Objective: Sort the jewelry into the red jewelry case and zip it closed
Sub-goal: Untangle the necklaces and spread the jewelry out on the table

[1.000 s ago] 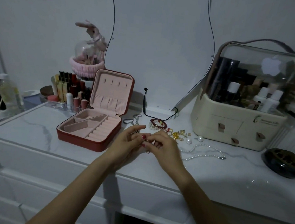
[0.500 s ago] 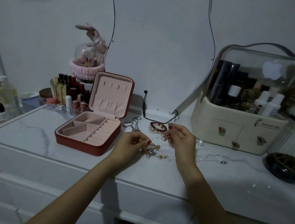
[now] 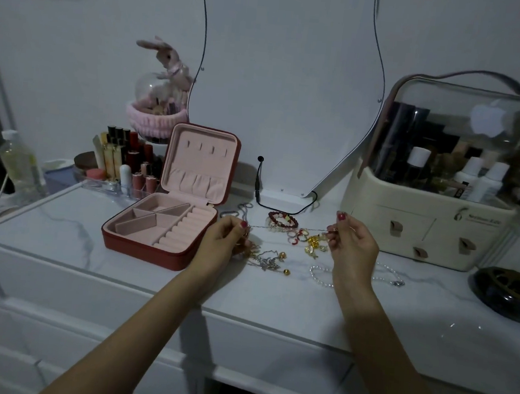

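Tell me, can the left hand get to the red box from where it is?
Probably yes. The left hand sits just right of the open red box with nothing between them, but it is pinching one end of a thin chain, so it isn't free.

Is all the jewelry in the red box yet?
Not yet. The red jewelry case is open, its compartments bare. Left hand and right hand stretch a thin chain. Rings, beaded bracelet and pearl necklace wait. Zipping comes last.
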